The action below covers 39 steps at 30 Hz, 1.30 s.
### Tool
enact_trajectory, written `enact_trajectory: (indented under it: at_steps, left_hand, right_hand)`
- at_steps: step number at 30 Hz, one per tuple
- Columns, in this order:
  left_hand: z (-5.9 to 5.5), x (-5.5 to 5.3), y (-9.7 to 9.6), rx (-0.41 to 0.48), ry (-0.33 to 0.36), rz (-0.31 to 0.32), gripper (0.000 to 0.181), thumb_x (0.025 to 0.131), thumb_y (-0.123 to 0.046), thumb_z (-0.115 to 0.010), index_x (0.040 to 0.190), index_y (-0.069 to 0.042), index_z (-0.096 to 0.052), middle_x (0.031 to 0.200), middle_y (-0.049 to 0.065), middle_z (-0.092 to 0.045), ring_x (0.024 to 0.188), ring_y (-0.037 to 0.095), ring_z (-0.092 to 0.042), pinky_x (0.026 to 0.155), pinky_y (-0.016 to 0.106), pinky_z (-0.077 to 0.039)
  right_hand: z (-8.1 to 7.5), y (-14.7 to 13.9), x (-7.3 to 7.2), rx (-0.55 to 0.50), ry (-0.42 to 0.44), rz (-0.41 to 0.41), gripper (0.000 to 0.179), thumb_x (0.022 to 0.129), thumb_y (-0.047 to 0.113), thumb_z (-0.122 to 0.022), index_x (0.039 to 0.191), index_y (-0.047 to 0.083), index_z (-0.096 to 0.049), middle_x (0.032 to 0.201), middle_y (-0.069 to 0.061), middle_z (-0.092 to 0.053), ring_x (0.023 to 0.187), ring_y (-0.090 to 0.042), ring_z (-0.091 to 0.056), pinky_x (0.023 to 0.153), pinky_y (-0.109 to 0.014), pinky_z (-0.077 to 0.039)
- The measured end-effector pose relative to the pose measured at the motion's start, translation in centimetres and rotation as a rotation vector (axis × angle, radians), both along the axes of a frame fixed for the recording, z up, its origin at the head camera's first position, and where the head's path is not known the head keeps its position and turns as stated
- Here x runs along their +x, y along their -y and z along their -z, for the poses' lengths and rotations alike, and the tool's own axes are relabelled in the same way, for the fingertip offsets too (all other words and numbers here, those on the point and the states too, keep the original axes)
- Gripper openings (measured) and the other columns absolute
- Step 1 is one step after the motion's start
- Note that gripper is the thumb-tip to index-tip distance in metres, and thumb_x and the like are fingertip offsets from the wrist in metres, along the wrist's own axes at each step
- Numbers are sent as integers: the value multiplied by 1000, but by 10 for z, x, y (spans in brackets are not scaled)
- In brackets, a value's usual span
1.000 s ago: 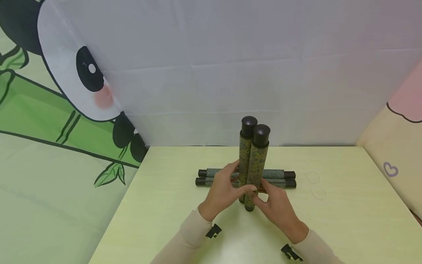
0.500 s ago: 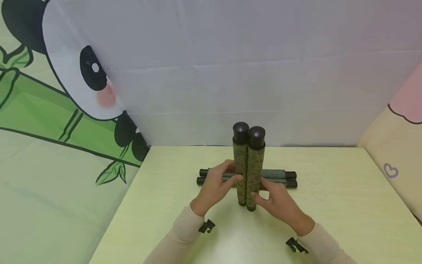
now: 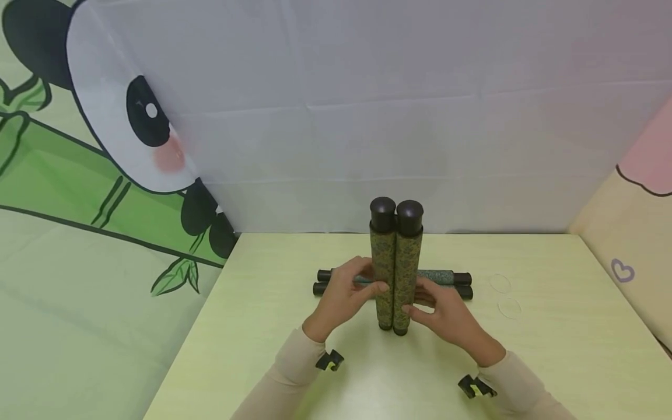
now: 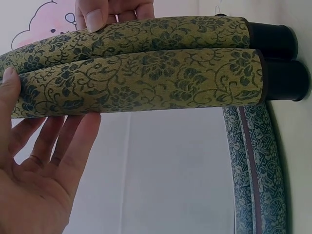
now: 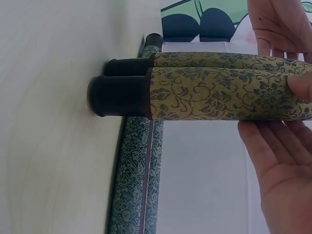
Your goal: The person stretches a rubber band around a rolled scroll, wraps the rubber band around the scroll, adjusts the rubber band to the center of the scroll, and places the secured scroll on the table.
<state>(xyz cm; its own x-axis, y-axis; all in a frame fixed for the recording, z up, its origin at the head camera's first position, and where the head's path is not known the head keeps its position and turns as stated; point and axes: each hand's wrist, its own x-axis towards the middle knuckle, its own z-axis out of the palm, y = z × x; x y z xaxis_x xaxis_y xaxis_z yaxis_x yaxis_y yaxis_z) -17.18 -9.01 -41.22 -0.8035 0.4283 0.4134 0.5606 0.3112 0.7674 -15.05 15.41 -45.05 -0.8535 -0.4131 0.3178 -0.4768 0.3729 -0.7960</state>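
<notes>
Two rolled scrolls with yellow-green floral cloth and black knobs stand nearly upright side by side. My left hand point(image 3: 342, 298) grips the left scroll point(image 3: 382, 251), thumb in front and fingers behind. My right hand point(image 3: 446, 314) holds the right scroll point(image 3: 408, 254) at its lower part, thumb tip on the front. The left wrist view shows the lower knobs point(image 4: 287, 80) close to the table; whether they touch it I cannot tell. Behind lie two blue-green scrolls point(image 3: 436, 277), side by side across the table, their middles hidden by the upright pair and my hands.
Two thin pale rings point(image 3: 500, 284) lie on the pale table point(image 3: 567, 350) to the right of the lying scrolls. A white cloth wall point(image 3: 325, 146) rises at the table's back edge. Printed cloths hang at both sides.
The leaning pair of scrolls has come closer to upright and shifted a little left, tops now nearly level. My left hand moved left with them; my right hand moved slightly right.
</notes>
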Motion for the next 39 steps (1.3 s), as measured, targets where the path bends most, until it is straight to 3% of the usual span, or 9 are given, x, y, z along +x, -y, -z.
enact_trajectory:
  at_steps: [4, 10, 18, 22, 25, 28, 33, 36, 39]
  left_hand:
    - [3, -5, -2, 28, 17, 8, 34, 95, -27, -74, 126, -14, -66, 106, -2, -65, 100, 14, -65, 80, 29, -60]
    - [0, -13, -11, 124, 126, 82, 39, 96, -22, -74, 132, -12, -62, 119, 5, -67, 111, 16, -66, 95, 31, -55]
    - [-13, -27, -26, 179, 98, 147, 51, 87, -10, -83, 134, -10, -62, 116, 6, -71, 102, 16, -71, 87, 35, -59]
    - [-16, -32, -32, 215, 114, 182, 50, 85, -29, -85, 126, -7, -64, 112, 9, -72, 99, 17, -71, 86, 37, -59]
    - [-17, -35, -37, 280, 119, 236, 63, 84, -45, -82, 126, -2, -64, 113, 16, -71, 101, 21, -71, 89, 40, -58]
    - [-20, -39, -42, 366, 121, 313, 68, 85, -44, -82, 131, 2, -61, 120, 22, -69, 109, 27, -68, 95, 46, -55]
    - [-20, -40, -46, 482, 228, 408, 66, 84, -31, -86, 135, 1, -58, 126, 24, -65, 116, 32, -66, 101, 52, -50]
    - [-17, -40, -46, 521, 305, 416, 68, 82, -30, -88, 136, -2, -58, 125, 22, -66, 115, 33, -67, 102, 53, -49]
    - [-15, -39, -46, 522, 327, 400, 68, 81, -32, -88, 136, -4, -58, 124, 20, -68, 115, 37, -66, 102, 53, -49]
  right_hand:
    - [2, -4, -5, -21, -25, -14, 41, 93, 11, -76, 130, 2, -61, 116, -12, -70, 104, -29, -71, 89, -37, -58]
    - [5, -9, -13, -62, -14, -35, 44, 93, 8, -75, 134, 0, -61, 119, -15, -70, 106, -29, -71, 89, -37, -58]
    - [6, -14, -20, -88, 0, -68, 44, 94, 7, -74, 135, -3, -61, 124, -19, -67, 108, -33, -70, 90, -42, -58]
    - [7, -14, -25, -119, 17, -120, 44, 94, 3, -73, 135, -6, -60, 129, -22, -65, 109, -33, -69, 91, -45, -57]
    - [8, -14, -29, -125, 20, -130, 44, 93, 1, -73, 135, -6, -61, 131, -21, -64, 109, -33, -69, 92, -44, -57]
    - [8, -15, -31, -117, 12, -114, 43, 92, 0, -73, 134, -5, -62, 129, -20, -66, 109, -33, -69, 92, -40, -57]
    - [9, -14, -29, -105, 1, -95, 42, 93, 2, -73, 133, -3, -63, 125, -18, -68, 109, -33, -69, 92, -38, -57]
    - [10, -13, -29, -103, 11, -91, 42, 93, 3, -73, 133, -4, -63, 124, -18, -68, 109, -33, -69, 92, -38, -57]
    - [12, -11, -29, -103, 28, -87, 43, 93, 3, -73, 134, -4, -62, 126, -19, -67, 109, -33, -69, 91, -38, -57]
